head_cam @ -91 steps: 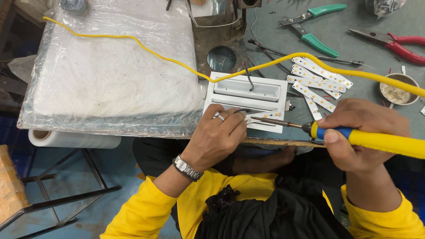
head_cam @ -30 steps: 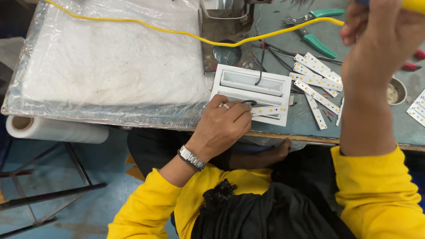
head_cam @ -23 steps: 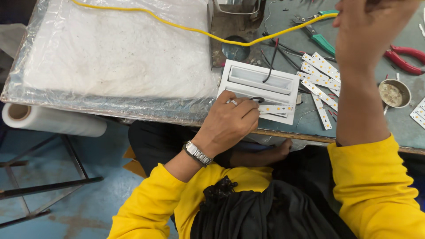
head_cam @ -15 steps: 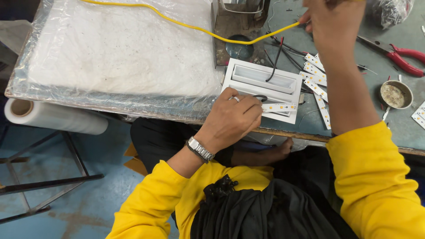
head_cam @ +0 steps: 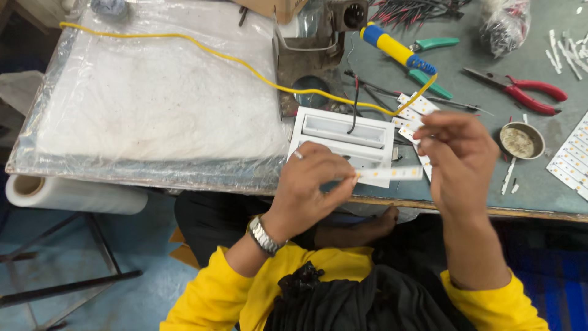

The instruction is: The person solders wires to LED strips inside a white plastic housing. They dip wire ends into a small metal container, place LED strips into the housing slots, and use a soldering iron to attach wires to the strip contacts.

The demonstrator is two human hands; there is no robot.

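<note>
1. Left hand point(head_cam: 312, 184): fingers pinched shut on the left end of a narrow white light strip point(head_cam: 392, 173), held level just above the near edge of the table point(head_cam: 539, 196). A ring and a metal wristwatch point(head_cam: 264, 235) are worn on this arm.

2. Right hand point(head_cam: 459, 159): just right of the strip's free end; fingers curled and partly closed. Whether they touch the strip cannot be told.

3. White plastic housing point(head_cam: 343, 132): lies on the table directly behind the left hand, partly covered by it. A dark wire point(head_cam: 354, 110) hangs into its far channel.

4. More light strips point(head_cam: 409, 110): loose on the table, far of the right hand and partly hidden by it; a further sheet of them point(head_cam: 572, 162) at the right edge.

5. Soldering iron point(head_cam: 395, 49): yellow and blue handle, resting far of the housing. Its yellow cord point(head_cam: 184, 46) runs left across a plastic-wrapped white pad point(head_cam: 147, 104).

6. Hand tools: green-handled pliers point(head_cam: 432, 76) beside the iron; red-handled pliers point(head_cam: 527, 95) further right.

7. Small round tin point(head_cam: 520, 141): right of the right hand, holding pale paste.

8. Roll of clear film point(head_cam: 67, 193): under the near left corner of the table.
</note>
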